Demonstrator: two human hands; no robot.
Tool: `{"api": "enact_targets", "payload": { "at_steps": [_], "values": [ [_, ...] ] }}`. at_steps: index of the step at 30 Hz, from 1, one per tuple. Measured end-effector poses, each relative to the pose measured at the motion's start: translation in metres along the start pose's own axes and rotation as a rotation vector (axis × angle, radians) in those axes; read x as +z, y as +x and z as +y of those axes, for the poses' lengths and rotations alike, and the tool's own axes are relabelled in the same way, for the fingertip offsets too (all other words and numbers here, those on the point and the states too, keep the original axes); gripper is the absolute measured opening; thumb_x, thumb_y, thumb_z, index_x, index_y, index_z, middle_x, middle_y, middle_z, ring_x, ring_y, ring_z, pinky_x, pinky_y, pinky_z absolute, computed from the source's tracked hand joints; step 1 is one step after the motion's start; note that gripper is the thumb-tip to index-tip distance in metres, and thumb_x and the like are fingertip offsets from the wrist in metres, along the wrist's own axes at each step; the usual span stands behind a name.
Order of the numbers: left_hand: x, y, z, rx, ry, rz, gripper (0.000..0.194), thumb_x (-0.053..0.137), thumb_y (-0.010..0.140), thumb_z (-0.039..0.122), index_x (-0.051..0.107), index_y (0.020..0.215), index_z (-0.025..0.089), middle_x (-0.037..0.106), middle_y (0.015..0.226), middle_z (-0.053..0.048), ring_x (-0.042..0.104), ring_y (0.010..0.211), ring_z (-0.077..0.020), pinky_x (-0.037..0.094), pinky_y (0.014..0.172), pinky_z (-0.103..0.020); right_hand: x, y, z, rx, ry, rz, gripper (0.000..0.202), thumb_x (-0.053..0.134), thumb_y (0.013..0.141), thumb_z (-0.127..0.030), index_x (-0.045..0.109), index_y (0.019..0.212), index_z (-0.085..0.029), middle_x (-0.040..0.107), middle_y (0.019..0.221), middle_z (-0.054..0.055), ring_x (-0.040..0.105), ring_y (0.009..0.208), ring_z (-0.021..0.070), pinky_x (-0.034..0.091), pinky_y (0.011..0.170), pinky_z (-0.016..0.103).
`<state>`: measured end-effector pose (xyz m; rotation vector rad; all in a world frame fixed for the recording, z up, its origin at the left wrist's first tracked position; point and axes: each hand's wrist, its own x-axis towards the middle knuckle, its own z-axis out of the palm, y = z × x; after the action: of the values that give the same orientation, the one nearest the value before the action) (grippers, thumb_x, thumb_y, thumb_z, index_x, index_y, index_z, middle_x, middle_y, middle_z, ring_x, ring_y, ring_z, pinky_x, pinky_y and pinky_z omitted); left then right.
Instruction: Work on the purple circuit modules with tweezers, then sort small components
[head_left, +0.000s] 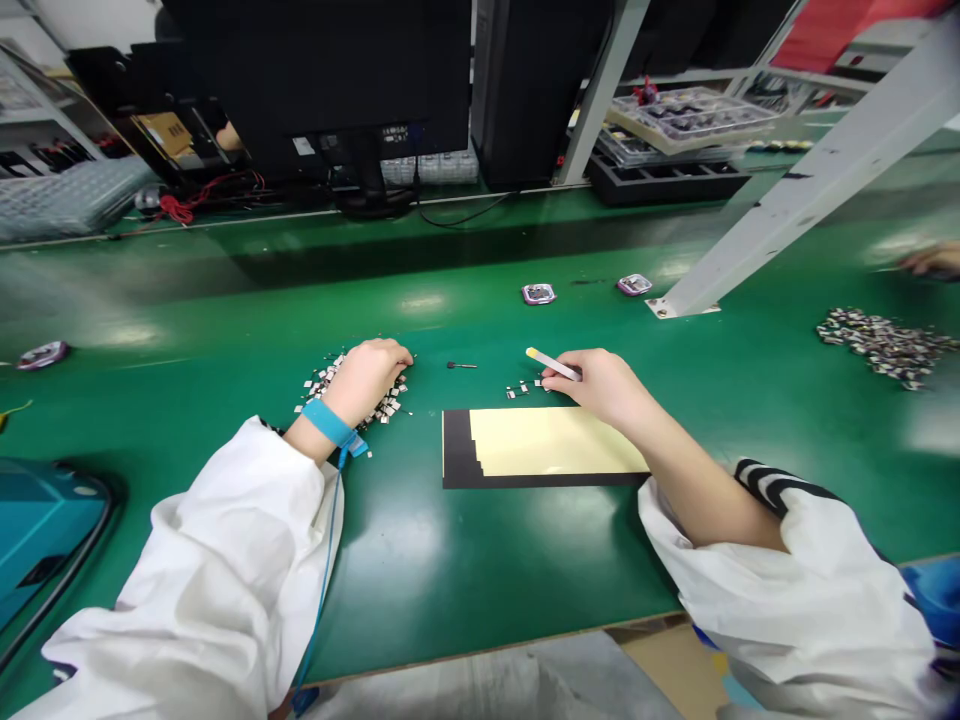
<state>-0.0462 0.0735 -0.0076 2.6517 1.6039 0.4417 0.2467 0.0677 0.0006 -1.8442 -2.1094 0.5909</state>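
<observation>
My left hand [367,378] rests palm down on a heap of small silvery-dark parts [319,384] on the green bench top; a blue wrist strap [328,422] with a cord circles that wrist. My right hand [600,385] grips a pale yellow-tipped stick tool [551,363], its tip near a few loose small parts [521,389]. Just in front of that hand lies a black card with stepped cream sheets [540,445]. A tiny dark pin [459,365] lies between the hands.
Two purple-rimmed square pieces [538,294] [634,285] lie farther back, another one [43,355] at the left. A white slanted frame leg [757,215] stands at the right. A second heap of parts [885,345] and another person's hand [934,262] are far right. A monitor stand [371,195] and black trays [664,180] line the back.
</observation>
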Motion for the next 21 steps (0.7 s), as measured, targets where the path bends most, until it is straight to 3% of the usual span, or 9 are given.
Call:
{"api": "enact_targets", "payload": {
  "at_steps": [2,5,8,10,13,16,21],
  "values": [
    [-0.005,0.001,0.005,-0.012,0.003,0.041,0.021,0.043,0.078,0.013,0.063,0.082,0.015,0.063,0.085,-0.007,0.058,0.081,-0.0212,0.046,0.07,-0.032,-0.001,-0.002,-0.004,-0.01,-0.008,0.12,0.006,0.064,0.072,-0.022,0.064,0.075,-0.017,0.06,0.067,0.0,0.048,0.055,0.0124,0.029,0.049,0.022],
    [-0.015,-0.001,0.026,-0.042,-0.198,0.23,0.019,0.045,0.077,0.013,0.063,0.083,0.015,0.062,0.085,-0.005,0.058,0.079,-0.017,0.046,0.071,-0.028,0.005,-0.013,-0.017,-0.166,0.043,0.274,0.009,0.064,0.073,-0.024,0.062,0.071,-0.015,0.06,0.068,0.002,0.05,0.056,0.0127,0.031,0.05,0.022],
    [-0.013,-0.009,0.056,-0.068,-0.633,0.369,0.017,0.047,0.075,0.011,0.063,0.071,0.015,0.062,0.075,-0.002,0.058,0.073,-0.0124,0.047,0.068,-0.023,0.021,-0.034,-0.035,-0.426,0.161,0.103,0.008,0.063,0.074,-0.023,0.064,0.077,-0.016,0.062,0.069,0.001,0.055,0.057,0.0119,0.038,0.053,0.02],
    [-0.003,-0.015,0.073,-0.097,-0.853,0.317,0.017,0.047,0.074,0.011,0.062,0.066,0.014,0.062,0.075,-0.003,0.059,0.073,-0.0121,0.048,0.067,-0.022,0.033,-0.047,-0.046,-0.499,0.12,-0.027,0.02,0.065,0.074,-0.025,0.062,0.092,-0.016,0.065,0.078,0.002,0.059,0.063,0.0135,0.043,0.058,0.02],
    [0.017,-0.022,0.084,-0.173,-1.027,0.132,0.016,0.049,0.073,0.013,0.064,0.073,0.013,0.06,0.08,-0.006,0.06,0.073,-0.012,0.052,0.066,-0.022,0.044,-0.06,-0.057,-0.47,-0.113,-0.173,0.035,0.063,0.076,-0.03,0.056,0.107,-0.014,0.063,0.09,0.006,0.061,0.076,0.0199,0.046,0.066,0.027],
    [0.028,-0.022,0.084,-0.205,-1.021,-0.007,0.018,0.051,0.074,0.015,0.065,0.084,0.012,0.059,0.088,-0.007,0.061,0.077,-0.0126,0.054,0.071,-0.023,0.046,-0.063,-0.065,-0.414,-0.242,-0.278,0.03,0.061,0.078,-0.021,0.056,0.106,-0.014,0.063,0.091,0.007,0.061,0.08,0.023,0.047,0.066,0.031],
    [0.027,-0.019,0.083,-0.207,-0.915,-0.036,0.017,0.052,0.074,0.012,0.066,0.085,0.013,0.061,0.089,-0.006,0.062,0.077,-0.0117,0.055,0.07,-0.021,0.044,-0.063,-0.072,-0.368,-0.254,-0.328,0.022,0.054,0.077,-0.004,0.06,0.097,-0.011,0.064,0.087,0.009,0.061,0.08,0.0247,0.045,0.064,0.031]
  ]
}}
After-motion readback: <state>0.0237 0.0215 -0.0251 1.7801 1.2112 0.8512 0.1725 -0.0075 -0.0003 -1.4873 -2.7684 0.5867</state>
